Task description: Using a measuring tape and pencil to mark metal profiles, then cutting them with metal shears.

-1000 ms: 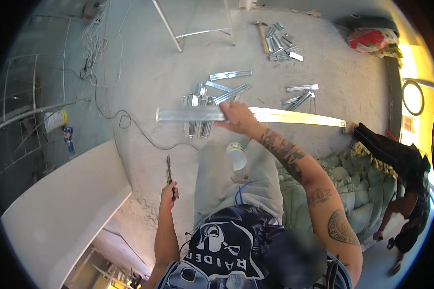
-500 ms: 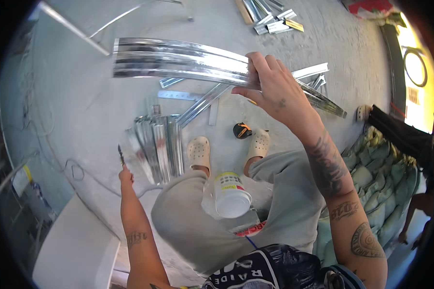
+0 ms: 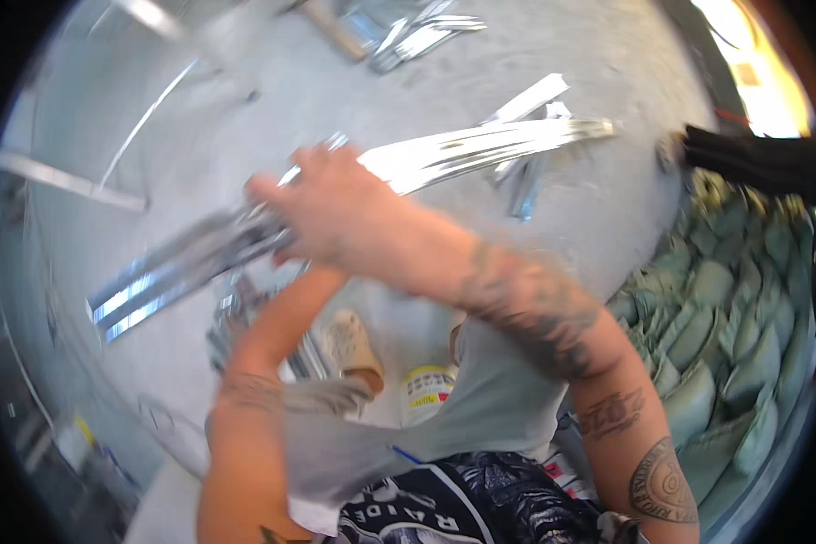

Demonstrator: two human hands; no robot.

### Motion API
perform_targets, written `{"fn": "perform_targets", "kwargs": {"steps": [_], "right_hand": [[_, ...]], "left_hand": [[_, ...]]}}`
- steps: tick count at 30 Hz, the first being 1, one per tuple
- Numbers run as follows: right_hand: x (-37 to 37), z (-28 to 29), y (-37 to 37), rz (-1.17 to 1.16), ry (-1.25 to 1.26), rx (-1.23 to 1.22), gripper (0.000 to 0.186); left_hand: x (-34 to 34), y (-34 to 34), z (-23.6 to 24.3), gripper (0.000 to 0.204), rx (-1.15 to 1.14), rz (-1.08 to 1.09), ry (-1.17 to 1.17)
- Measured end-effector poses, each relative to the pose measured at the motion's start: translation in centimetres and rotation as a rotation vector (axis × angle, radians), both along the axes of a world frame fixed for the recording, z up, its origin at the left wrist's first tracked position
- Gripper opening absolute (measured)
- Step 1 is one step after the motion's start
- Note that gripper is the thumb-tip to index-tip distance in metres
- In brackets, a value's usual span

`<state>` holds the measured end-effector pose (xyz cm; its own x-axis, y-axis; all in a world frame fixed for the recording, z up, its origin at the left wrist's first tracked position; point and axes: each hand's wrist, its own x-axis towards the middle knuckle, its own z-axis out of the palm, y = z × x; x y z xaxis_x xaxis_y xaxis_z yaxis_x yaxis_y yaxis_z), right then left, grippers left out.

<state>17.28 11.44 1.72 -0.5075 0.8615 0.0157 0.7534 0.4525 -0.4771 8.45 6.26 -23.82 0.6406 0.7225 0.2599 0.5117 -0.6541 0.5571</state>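
Right hand (image 3: 326,204) is blurred but clasped over the long metal strip (image 3: 462,154), thumb on one edge, fingers over the other; left hand is hidden behind the right wrist, can't tell its state. Strip slants across above the floor (image 3: 598,222), far end over a few short metal pieces (image 3: 526,186). White bucket (image 3: 426,390) sits beside a beige shoe (image 3: 352,343), green sacks (image 3: 716,308) piled along the floor's right side.

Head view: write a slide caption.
Right hand across a long silvery metal strip, shorter metal pieces on the grey floor beyond.
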Motion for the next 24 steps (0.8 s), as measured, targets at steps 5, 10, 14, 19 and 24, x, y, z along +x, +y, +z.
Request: {"fn": "perform_targets", "kwargs": {"steps": [5,10,14,19,24], "right_hand": [[-3.6,0.0,-1.7,0.012,0.025,-0.047,0.065],[-2.3,0.6,-2.7,0.018,0.002,-0.050,0.065],[-3.1,1.2,-2.3,0.068,-0.011,-0.151,0.064],[-2.7,-0.6,-1.5,0.188,-0.096,-0.475,0.066],[-5.0,1.3,-2.4,0.092,-0.200,-0.217,0.062]], "left_hand": [[5.5,1.9,-8.5,0.026,-0.365,-0.141,0.378],[7.7,2.4,-8.6,0.018,-0.390,-0.194,0.408],[5.6,1.3,-5.9,0.016,-0.441,-0.289,0.258],[5.6,-5.1,0.3,0.030,-0.589,-0.412,0.200],[1.8,-9.2,-5.8,0.042,-0.135,-0.221,0.831]]}}
